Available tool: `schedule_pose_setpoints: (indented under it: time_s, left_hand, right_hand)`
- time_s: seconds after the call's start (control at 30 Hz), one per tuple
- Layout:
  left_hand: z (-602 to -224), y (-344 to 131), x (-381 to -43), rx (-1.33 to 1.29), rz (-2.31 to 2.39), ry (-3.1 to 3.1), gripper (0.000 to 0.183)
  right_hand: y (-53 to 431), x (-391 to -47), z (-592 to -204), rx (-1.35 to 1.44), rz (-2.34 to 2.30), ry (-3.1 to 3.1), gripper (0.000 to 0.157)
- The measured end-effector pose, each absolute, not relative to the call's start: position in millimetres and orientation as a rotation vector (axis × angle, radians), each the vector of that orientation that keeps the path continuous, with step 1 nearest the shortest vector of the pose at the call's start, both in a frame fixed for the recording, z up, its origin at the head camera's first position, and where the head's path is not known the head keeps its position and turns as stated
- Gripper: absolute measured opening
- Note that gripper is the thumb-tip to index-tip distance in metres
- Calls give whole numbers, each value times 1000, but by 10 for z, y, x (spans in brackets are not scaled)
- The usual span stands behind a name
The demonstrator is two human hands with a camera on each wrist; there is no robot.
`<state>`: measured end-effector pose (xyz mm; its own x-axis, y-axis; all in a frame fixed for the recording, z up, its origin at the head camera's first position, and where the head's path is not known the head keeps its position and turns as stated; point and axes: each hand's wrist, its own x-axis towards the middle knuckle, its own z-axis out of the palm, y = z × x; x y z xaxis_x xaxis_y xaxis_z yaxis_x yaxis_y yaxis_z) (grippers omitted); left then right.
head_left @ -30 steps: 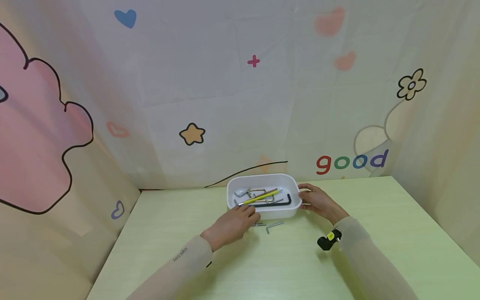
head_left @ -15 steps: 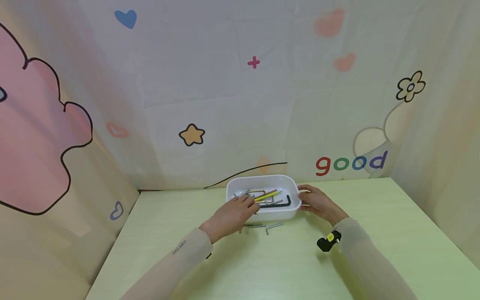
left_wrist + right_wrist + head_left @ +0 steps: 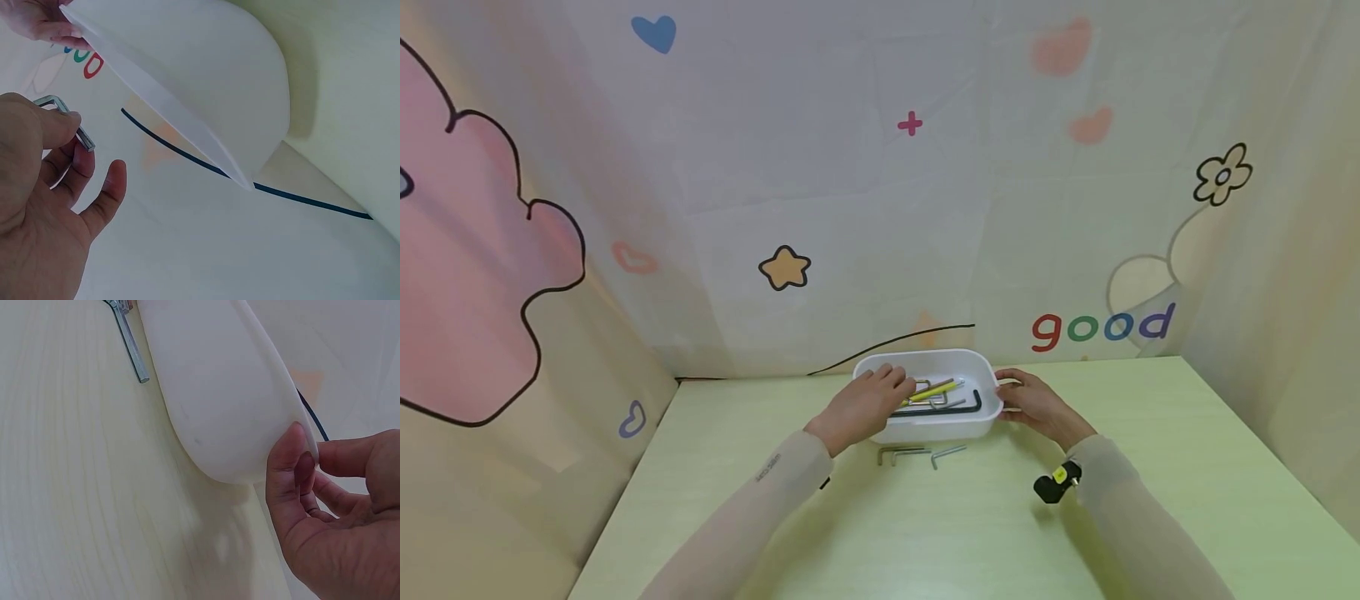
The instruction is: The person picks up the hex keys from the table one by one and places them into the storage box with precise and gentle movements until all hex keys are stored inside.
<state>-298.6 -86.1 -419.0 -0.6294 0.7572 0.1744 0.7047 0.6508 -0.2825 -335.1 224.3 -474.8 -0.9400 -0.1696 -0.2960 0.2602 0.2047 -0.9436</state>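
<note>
In the left wrist view, my left hand (image 3: 859, 408) pinches a silver hex key (image 3: 82, 135) between thumb and fingers. It hovers over the left end of a white plastic bin (image 3: 943, 431), hiding that corner in the head view. My right hand (image 3: 1039, 408) grips the bin's right end, thumb and fingers pinching the rim, as the right wrist view (image 3: 331, 500) confirms. Inside the bin lie a large black hex key (image 3: 976, 402), a yellow pen-like stick (image 3: 936, 392) and several metal hex keys and bent pieces.
On the table (image 3: 955, 533) in front of the bin lie a silver hex key (image 3: 949, 455) and a pair of hex keys (image 3: 910, 452) close together. A printed curtain (image 3: 865, 208) hangs right behind the bin.
My left hand has lifted from the table at the bin's front, carrying the hex key up and over the bin's left end. The hex keys beneath it are uncovered. The right hand stays put.
</note>
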Motion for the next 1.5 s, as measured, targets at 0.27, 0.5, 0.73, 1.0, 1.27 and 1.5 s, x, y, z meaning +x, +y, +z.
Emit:
schedule_pose_setpoints:
  time_s: [0.27,0.5,0.73,1.0,1.27,1.5]
  left_hand:
    - [-4141,-776,-3110,-1122,222,-2684,27]
    - [-4126,-714,-3216,-1106,190,-2736,24]
    - [-4151,-627,-3364,-1054,100,-2840,26]
    - [-4197,-585,-3508,-1005,53,-2914,32]
    - [-4233,-531,-3643,-933,-29,-3033,35]
    - [-4292,-524,-3688,-872,-101,-3108,29]
  right_hand:
    - [2257,-3339,-4764,95,-1798,2157,49]
    - [2255,-3335,-4759,68,-1801,2180,46]
    - [2262,-3357,-4766,108,-1791,2192,47]
    - [2274,-3353,-4773,102,-1789,2196,45]
    - [2264,-3346,-4759,114,-1796,2189,45]
    - [2256,-3352,-4761,103,-1802,2180,46]
